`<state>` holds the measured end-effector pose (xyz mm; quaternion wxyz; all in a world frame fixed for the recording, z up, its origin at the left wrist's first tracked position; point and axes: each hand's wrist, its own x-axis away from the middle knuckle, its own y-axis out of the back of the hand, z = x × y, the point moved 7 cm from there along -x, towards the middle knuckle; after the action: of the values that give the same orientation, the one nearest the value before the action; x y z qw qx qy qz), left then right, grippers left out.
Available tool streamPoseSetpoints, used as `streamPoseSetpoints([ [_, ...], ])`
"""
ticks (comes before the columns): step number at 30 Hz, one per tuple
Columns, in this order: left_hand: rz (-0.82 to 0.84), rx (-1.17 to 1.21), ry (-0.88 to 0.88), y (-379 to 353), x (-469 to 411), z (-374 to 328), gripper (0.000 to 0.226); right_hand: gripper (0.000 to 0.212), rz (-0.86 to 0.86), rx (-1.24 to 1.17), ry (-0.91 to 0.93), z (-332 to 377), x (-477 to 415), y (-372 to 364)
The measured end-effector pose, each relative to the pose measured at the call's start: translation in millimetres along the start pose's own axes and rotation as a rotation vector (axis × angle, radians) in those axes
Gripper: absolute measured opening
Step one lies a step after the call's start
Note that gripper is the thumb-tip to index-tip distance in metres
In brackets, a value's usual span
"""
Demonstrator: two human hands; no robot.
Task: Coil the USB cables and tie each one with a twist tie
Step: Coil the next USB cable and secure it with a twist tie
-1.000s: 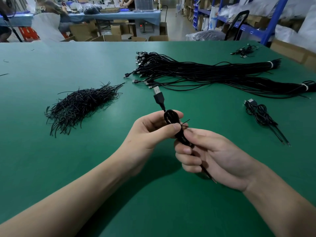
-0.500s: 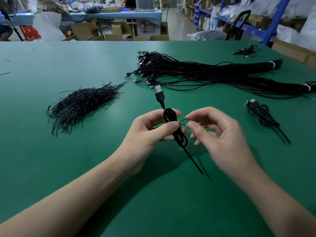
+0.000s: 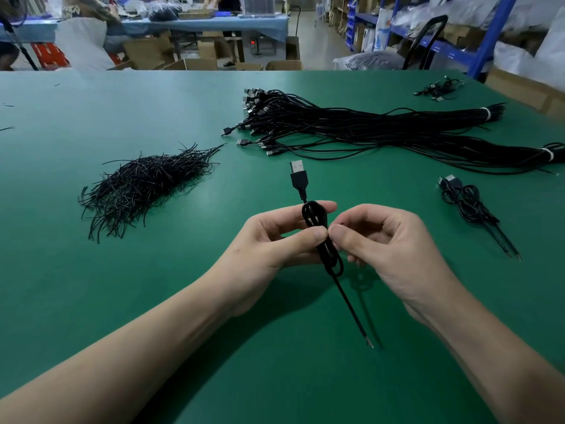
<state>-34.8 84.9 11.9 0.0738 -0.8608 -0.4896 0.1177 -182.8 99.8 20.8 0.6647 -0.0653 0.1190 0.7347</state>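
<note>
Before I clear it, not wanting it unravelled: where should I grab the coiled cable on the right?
Probably from above, pinching the coiled cable at its bunched middle: it lies flat on the table, with plug and thin tails sticking out loose.

A packing workshop in a warehouse: a wide green worktop (image 3: 91, 270) bears bulk cable bundles (image 3: 367, 127) far right and a twist tie heap (image 3: 143, 185) left, with blue racks (image 3: 486, 35) of bagged stock, cardboard boxes (image 3: 146, 50) and another table (image 3: 214, 23) beyond.

No legible text, label, brand, number or sign on anything in view.
</note>
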Motion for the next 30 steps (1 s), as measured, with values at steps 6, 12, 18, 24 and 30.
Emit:
streamPoseSetpoints([
  [6, 0.001, -0.078, -0.002, 3, 0, 0, 0.034, 0.025, -0.023, 0.118, 0.02, 4, 1, 2],
  [12, -0.002, -0.061, 0.041, 3, 0, 2, 0.039, 0.026, -0.037, 0.216, 0.043, 6, 1, 2],
  [18, -0.04, 0.016, 0.086, 5, 1, 8, 0.034, 0.027, -0.051, 0.208, 0.018, 2, -1, 7],
  [24, -0.058, -0.039, 0.025, 7, 0, 3, 0.033, 0.013, -0.051, 0.176, -0.018, -7, -1, 8],
  [30, -0.078, -0.066, -0.022, 6, 0, 0, 0.034, 0.015, -0.088, 0.166, -0.028, -6, 2, 6],
])
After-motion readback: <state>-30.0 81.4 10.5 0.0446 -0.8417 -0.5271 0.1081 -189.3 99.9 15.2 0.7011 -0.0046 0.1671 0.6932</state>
